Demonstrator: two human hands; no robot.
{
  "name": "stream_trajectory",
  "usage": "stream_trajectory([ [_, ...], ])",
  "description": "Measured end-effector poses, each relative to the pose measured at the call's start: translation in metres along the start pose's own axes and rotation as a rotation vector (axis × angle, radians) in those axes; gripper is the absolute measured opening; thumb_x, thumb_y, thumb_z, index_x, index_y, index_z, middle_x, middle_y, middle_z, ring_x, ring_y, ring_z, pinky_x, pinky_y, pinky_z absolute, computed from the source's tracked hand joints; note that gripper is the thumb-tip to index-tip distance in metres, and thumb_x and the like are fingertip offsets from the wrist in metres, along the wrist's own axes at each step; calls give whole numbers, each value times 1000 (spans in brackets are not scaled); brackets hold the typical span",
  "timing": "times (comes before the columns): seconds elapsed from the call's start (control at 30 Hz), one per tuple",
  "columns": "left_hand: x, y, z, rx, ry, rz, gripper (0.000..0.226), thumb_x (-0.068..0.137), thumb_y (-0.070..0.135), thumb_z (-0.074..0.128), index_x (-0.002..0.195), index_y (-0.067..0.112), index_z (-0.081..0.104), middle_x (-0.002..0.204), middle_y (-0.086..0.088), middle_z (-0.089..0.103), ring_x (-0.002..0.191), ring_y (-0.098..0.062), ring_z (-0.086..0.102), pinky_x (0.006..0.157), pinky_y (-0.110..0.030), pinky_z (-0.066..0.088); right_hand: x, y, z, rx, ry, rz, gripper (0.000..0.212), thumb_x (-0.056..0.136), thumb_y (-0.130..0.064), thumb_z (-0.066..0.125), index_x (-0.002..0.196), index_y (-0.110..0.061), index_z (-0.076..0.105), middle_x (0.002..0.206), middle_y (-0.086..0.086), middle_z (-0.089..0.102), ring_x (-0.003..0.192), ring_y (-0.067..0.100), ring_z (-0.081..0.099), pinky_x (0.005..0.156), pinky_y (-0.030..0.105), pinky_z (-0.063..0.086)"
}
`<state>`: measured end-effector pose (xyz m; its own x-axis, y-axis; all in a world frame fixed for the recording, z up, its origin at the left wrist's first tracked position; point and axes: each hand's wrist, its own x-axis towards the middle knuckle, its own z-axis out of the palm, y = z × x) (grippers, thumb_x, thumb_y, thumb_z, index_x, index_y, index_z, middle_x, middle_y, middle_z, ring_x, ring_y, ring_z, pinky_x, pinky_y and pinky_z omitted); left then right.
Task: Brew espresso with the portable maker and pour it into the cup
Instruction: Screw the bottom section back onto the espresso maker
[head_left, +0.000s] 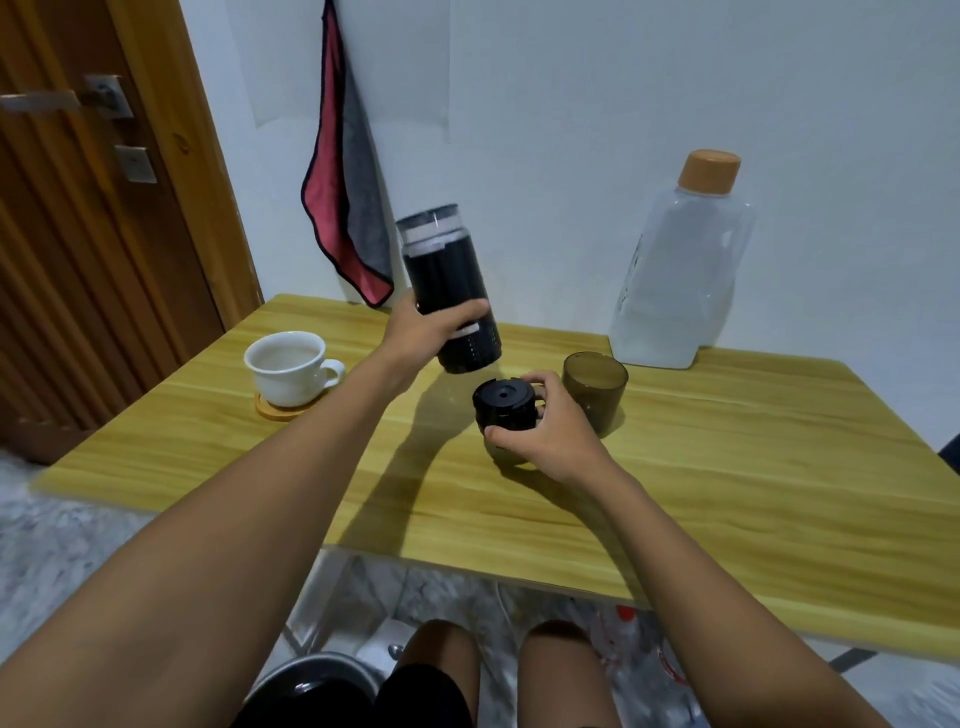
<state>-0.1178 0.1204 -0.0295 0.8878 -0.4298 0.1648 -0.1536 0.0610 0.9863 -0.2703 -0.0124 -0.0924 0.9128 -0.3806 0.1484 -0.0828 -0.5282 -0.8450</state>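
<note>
My left hand (423, 327) holds the black cylindrical body of the portable espresso maker (447, 286) tilted above the table, its clear-banded top pointing up and away. My right hand (545, 431) grips a separate black round part of the maker (504, 405), which sits just below and right of the body, apart from it. A white cup (288, 371) stands on a round wooden coaster (272, 410) at the left of the table. A smoky translucent tumbler (597, 387) stands right behind my right hand.
The wooden table (727, 493) runs against a white wall. A large clear water bottle with an orange cap (680, 270) stands at the back right. A red and grey cloth (348, 208) hangs on the wall; a wooden door (78, 208) is at left. A metal pot (311, 680) sits on the floor.
</note>
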Motion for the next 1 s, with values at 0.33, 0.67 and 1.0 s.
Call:
stream_trajectory([
  [0.33,-24,52,-3,-45,-4,19,40,85,37,80,120,21,67,101,8,78,81,-5,76,64,-26,55,2,-42,-2,165,151,-169,55,72,-44,83,120,-38,56,105,-24,64,93,-26,53,67,-3,39],
  [0.67,-36,73,-3,-19,-90,49,41,80,40,82,115,23,69,104,6,79,93,-11,77,83,-41,61,7,-65,-12,285,242,-156,79,50,-61,89,112,-38,47,106,-5,70,90,3,70,75,20,54],
  [1.0,-41,85,-5,-153,-180,5,53,87,42,75,130,11,65,106,-2,76,98,-18,72,77,-37,56,2,-80,-25,768,-87,56,54,93,-56,58,124,-13,64,104,9,74,77,11,63,72,31,38],
])
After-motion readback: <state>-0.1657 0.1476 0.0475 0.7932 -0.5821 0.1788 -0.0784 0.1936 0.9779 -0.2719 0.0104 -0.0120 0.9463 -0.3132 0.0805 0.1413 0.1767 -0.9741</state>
